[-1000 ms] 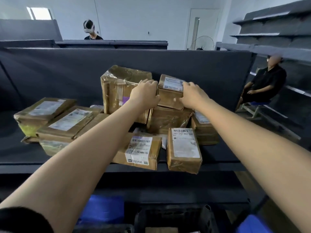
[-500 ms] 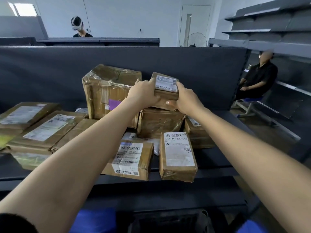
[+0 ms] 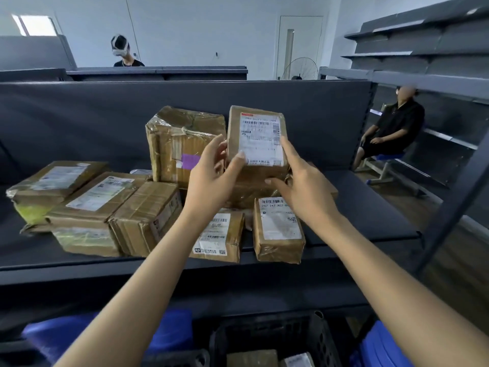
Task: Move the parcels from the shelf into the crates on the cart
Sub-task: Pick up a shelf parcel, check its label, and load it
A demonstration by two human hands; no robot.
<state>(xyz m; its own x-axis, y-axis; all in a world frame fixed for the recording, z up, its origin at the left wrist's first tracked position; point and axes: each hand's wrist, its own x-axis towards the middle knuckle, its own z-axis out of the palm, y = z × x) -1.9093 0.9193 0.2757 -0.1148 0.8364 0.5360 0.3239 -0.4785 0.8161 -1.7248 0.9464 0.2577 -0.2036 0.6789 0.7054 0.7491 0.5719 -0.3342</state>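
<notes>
Parcel [image 3: 258, 140] lifted and tipped upright — long axis vertical.

The small parcel [image 3: 256, 139] is brown cardboard bound in clear tape with a dull sheen; its white paper label [image 3: 260, 147] is matt. The large box [image 3: 180, 144] wears wrinkled, glossy tape that catches the light, with a flat purple sticker [image 3: 190, 160]. The shelf [image 3: 370, 215] has a matt, dark, cloth-like surface; its upright [image 3: 455, 197] is grey painted metal. The black crate [image 3: 326, 337] below is perforated, slightly shiny plastic.
</notes>
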